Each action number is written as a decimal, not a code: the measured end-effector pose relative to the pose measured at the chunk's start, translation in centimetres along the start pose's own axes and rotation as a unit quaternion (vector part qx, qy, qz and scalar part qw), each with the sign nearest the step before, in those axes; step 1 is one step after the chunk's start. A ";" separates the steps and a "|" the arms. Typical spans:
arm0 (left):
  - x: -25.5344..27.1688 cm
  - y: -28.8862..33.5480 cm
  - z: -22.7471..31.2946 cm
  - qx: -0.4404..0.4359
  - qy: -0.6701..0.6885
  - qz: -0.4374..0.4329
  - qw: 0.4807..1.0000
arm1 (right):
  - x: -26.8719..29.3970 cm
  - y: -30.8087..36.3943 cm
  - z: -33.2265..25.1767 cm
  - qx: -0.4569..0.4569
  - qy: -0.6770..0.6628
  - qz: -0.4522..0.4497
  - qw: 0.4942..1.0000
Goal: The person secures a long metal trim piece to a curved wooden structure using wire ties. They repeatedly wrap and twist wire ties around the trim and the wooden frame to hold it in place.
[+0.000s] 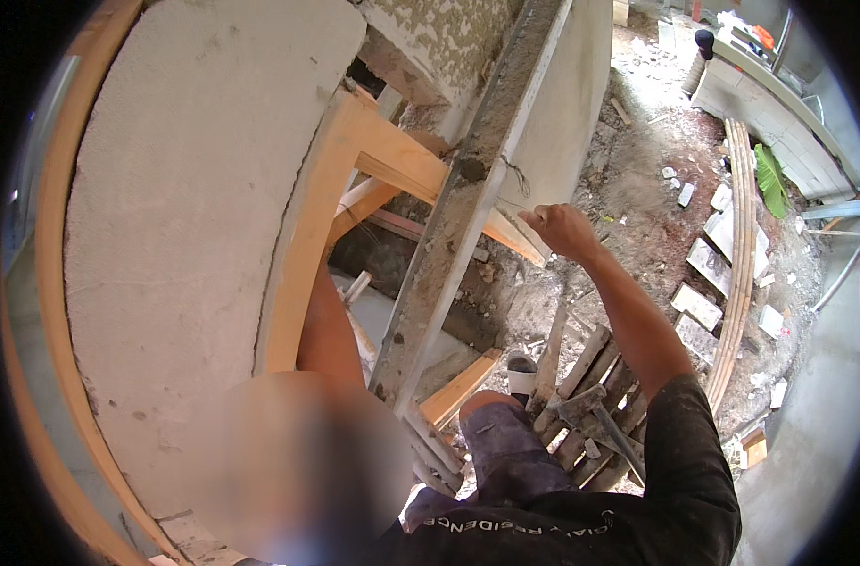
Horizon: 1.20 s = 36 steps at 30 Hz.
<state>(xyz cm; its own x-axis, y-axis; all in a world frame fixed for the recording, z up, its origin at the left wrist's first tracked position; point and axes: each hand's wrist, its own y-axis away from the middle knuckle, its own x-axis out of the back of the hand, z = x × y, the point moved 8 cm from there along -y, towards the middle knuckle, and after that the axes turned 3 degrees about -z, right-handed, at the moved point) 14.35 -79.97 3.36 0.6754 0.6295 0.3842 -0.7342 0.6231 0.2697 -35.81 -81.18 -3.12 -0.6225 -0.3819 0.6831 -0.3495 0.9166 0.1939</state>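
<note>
Head view shows the right hand (560, 229), fingers curled together, near the thin wire (520, 174) and wooden bar (512, 238).

Lighting: bright; glare on rubble-strewn ground (649, 62), right of grey beam (470, 193). Quality: heavy blur patch below-left of beam; fisheye bending; black rim.

Black short-sleeved shirt (675, 514), dust-smudged sleeve (683, 415) (pale lettering (482, 524) across chest); purple-grey shorts (513, 453).
</note>
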 end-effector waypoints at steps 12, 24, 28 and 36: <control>-1.6 10.9 -6.3 0.117 0.191 -0.254 0.941 | -1.1 2.2 5.6 0.053 -0.023 -0.031 0.998; 16.0 22.7 -9.1 0.025 -0.077 -0.093 0.992 | 10.6 24.3 20.0 -0.239 0.015 0.093 0.966; 19.5 27.8 -10.5 0.017 -0.086 -0.095 0.992 | 11.5 23.9 16.4 -0.130 -0.023 0.190 0.973; 26.0 32.8 -12.9 -0.030 -0.104 -0.048 0.993 | 15.5 24.2 14.9 -0.109 0.121 0.220 0.962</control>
<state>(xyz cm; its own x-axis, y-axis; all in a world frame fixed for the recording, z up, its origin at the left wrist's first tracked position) 8.69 -37.21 10.78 0.7087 0.4603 0.5346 -0.6574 0.7060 0.2635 -64.33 -66.68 1.71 -0.4856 0.0637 0.8719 0.0828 0.9962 -0.0267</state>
